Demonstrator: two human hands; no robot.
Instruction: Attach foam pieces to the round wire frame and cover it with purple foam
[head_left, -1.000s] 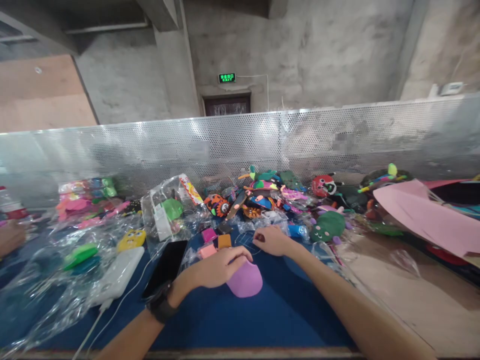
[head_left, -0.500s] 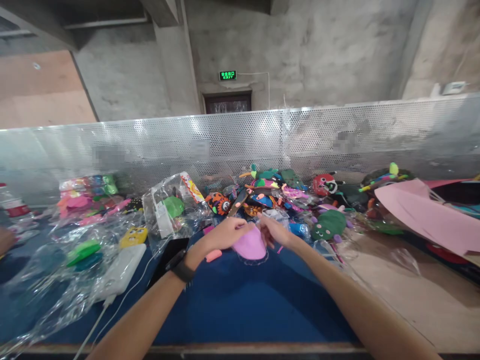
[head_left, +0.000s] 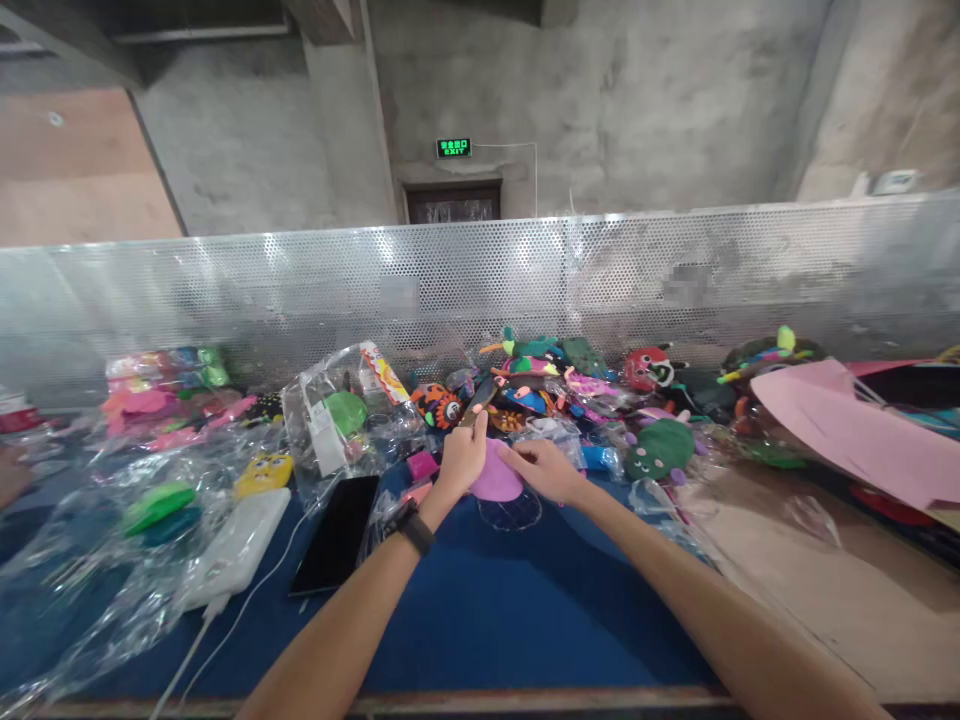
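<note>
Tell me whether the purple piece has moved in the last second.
Yes. The purple piece has gone away from the person, from the open blue mat near the black phone up toward the toy pile, held between both hands.

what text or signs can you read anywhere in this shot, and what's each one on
"EXIT": green lit sign on the concrete wall above the dark doorway; the characters above that word are too small to read.
Printed card inside the clear plastic bag: coloured print, too blurred to read.
Patches on the perforated metal screen: blurred out, unreadable.
The purple foam piece held between the left hand and right hand shows no text.
</note>
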